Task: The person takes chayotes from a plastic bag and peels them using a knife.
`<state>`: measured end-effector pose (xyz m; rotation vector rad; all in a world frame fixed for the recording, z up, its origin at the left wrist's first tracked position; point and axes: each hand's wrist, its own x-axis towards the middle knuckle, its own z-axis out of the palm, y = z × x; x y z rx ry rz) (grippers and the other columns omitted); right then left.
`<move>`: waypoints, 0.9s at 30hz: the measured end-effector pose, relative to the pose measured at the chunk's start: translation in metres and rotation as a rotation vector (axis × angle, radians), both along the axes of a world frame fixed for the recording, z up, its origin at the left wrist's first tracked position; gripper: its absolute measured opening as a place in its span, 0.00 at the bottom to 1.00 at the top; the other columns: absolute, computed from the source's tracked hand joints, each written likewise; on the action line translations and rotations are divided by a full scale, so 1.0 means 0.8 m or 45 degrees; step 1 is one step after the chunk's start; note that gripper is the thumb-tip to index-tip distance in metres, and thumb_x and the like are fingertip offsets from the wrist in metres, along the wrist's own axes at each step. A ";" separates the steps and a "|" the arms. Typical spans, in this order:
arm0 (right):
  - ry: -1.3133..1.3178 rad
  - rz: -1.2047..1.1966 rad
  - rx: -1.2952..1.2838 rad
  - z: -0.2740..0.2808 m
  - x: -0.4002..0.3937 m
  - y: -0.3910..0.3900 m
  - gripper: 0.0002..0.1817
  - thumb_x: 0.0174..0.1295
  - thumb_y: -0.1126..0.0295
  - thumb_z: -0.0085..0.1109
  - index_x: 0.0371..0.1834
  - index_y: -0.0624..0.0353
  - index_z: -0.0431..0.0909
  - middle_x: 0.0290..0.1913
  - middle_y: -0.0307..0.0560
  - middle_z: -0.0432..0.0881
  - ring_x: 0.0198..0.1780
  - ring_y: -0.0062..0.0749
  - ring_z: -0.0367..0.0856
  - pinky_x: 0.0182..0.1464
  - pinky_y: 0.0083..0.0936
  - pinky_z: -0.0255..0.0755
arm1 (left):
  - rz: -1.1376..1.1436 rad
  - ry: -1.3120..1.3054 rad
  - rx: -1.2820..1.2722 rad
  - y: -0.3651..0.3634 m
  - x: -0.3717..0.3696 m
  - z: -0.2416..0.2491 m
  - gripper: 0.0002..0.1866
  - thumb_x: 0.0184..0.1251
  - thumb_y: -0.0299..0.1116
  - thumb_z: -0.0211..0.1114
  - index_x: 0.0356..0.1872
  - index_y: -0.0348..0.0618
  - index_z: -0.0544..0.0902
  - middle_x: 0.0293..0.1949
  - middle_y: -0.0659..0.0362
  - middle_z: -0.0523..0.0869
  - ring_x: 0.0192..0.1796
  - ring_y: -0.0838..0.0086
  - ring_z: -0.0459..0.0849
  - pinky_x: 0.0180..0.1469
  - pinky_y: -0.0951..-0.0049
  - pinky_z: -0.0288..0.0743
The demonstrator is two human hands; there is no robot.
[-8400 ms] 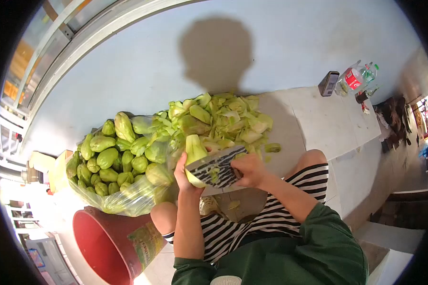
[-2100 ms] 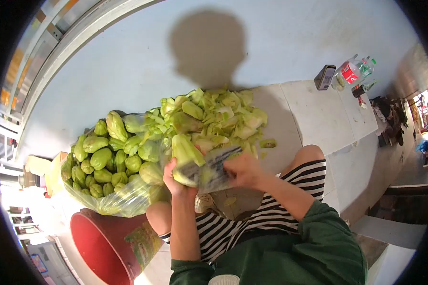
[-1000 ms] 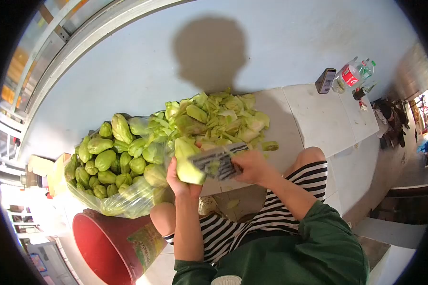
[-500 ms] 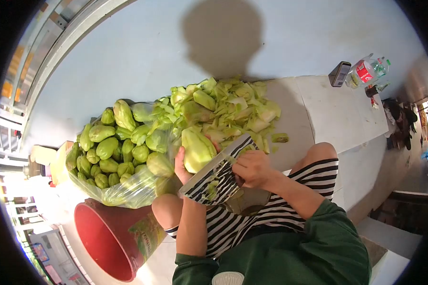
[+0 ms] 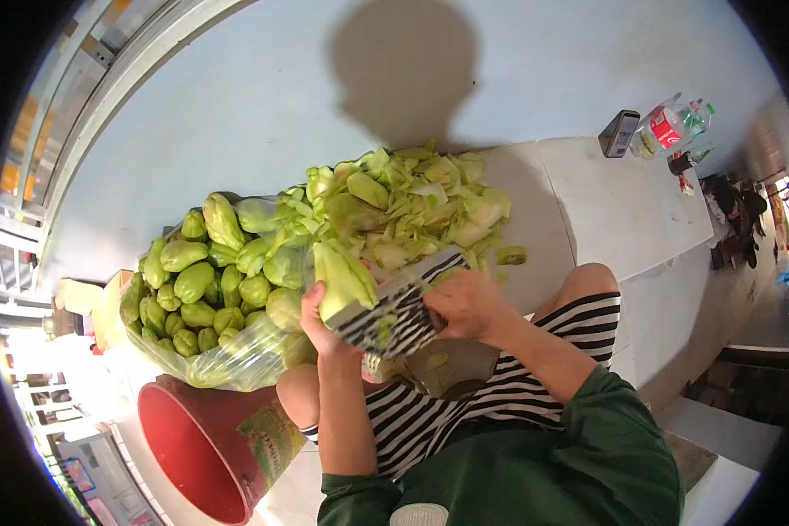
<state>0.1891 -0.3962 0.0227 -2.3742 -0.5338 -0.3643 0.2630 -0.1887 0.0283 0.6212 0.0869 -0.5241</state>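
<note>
My left hand (image 5: 314, 314) is closed around a pale green chayote (image 5: 340, 279), partly cut, with flat pared faces. A wide-bladed cleaver (image 5: 390, 317) lies slanted against the chayote's lower right side. Its shiny blade mirrors the striped shorts, and bits of green cling to it. My right hand (image 5: 466, 303) grips the cleaver at its right end; the fingers hide the handle and blur slightly. Just beyond both hands spreads a heap of chayote peelings and cut pieces (image 5: 434, 202).
Whole chayotes (image 5: 197, 280) fill a clear plastic bag (image 5: 254, 351) on the left. Below it a red bucket (image 5: 188, 451) lies tilted. A phone (image 5: 620, 134) leans by the wall at right, beside a plastic bottle (image 5: 664, 130) and a small dark container (image 5: 678, 163).
My left hand and the chayote have shifted slightly left, and the chayote is turned, showing more cut face. The cleaver has moved a little up and left along it.
</note>
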 end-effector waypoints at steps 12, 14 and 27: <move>0.115 0.085 -0.008 0.026 -0.008 0.003 0.14 0.33 0.68 0.68 0.18 0.53 0.69 0.17 0.42 0.73 0.23 0.45 0.76 0.27 0.37 0.69 | -0.101 -0.058 0.196 0.005 -0.002 -0.012 0.35 0.57 0.49 0.58 0.62 0.35 0.71 0.49 0.43 0.82 0.46 0.55 0.83 0.48 0.59 0.80; 0.135 0.040 0.030 0.015 -0.008 -0.003 0.14 0.33 0.68 0.68 0.18 0.53 0.69 0.17 0.43 0.73 0.23 0.45 0.76 0.27 0.37 0.69 | -0.103 0.007 0.183 0.003 -0.003 -0.013 0.36 0.54 0.44 0.60 0.61 0.29 0.68 0.48 0.43 0.81 0.46 0.56 0.83 0.48 0.60 0.79; 0.191 0.140 0.041 0.032 -0.019 -0.001 0.14 0.31 0.65 0.68 0.19 0.52 0.70 0.18 0.41 0.73 0.23 0.43 0.75 0.25 0.36 0.67 | -0.146 -0.015 0.178 0.002 0.002 -0.002 0.35 0.54 0.45 0.60 0.60 0.31 0.70 0.47 0.45 0.82 0.46 0.58 0.83 0.49 0.63 0.78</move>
